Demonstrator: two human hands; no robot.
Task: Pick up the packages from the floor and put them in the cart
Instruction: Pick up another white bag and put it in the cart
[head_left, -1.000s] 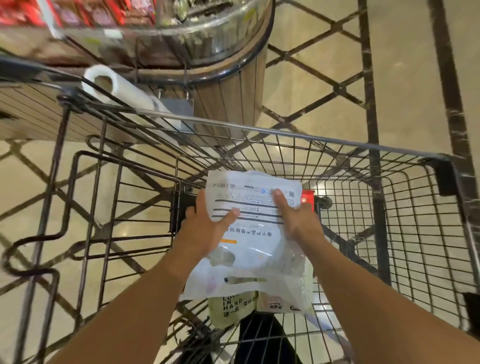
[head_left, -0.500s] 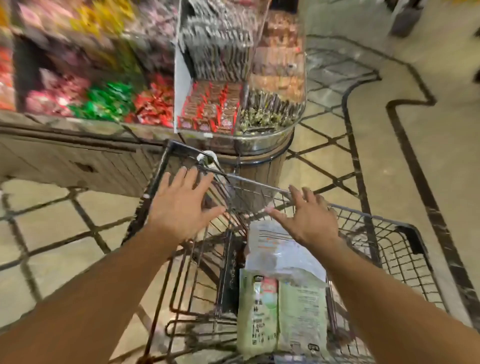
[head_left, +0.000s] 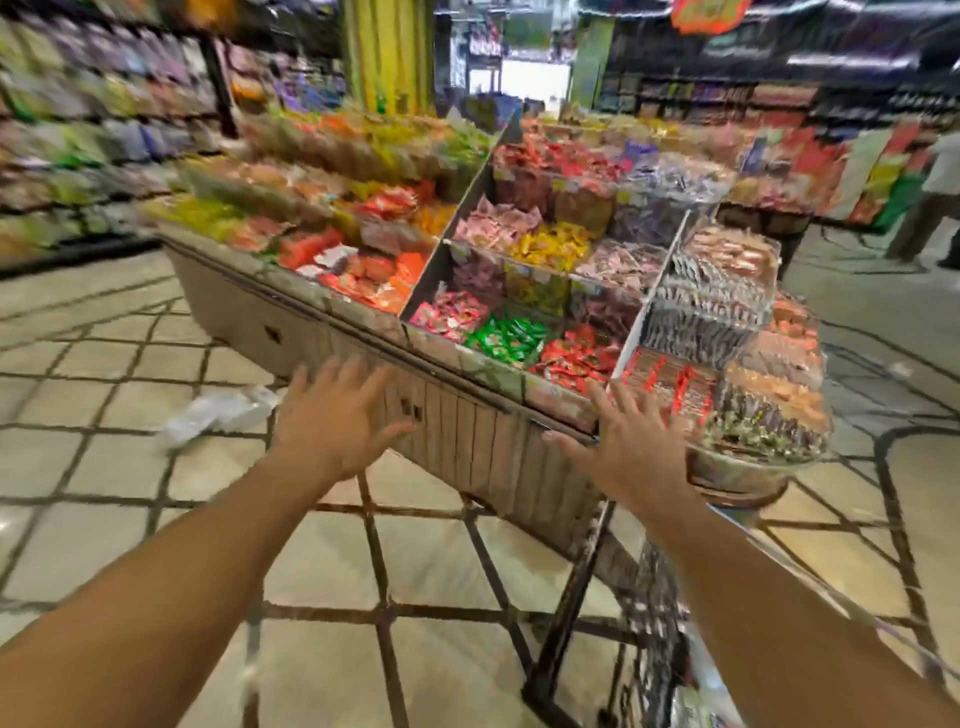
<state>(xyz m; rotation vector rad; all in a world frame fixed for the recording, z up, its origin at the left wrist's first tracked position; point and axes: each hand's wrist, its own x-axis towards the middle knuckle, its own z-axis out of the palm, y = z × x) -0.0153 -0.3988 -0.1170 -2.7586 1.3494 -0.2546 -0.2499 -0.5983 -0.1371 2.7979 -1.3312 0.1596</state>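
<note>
A white plastic package (head_left: 218, 413) lies on the tiled floor ahead and to the left, near the base of the candy stand. My left hand (head_left: 332, 415) is raised in front of me, fingers spread, empty, to the right of that package. My right hand (head_left: 626, 449) is also up with fingers apart and holds nothing. The black wire cart (head_left: 597, 571) shows only at the lower right, under my right forearm; a bit of a package inside it (head_left: 691, 709) peeks out at the bottom edge. The whole view is blurred by motion.
A wood-panelled candy stand (head_left: 467, 441) with several bins of wrapped sweets fills the middle, close ahead. Shelves of goods line the left wall. A person (head_left: 930, 208) stands at the far right. Tiled floor (head_left: 130, 467) stretches to the left.
My hands let go of the white package into the cart and rose open. My view swung up from the cart to the stand and floor, revealing a package lying on the floor.
</note>
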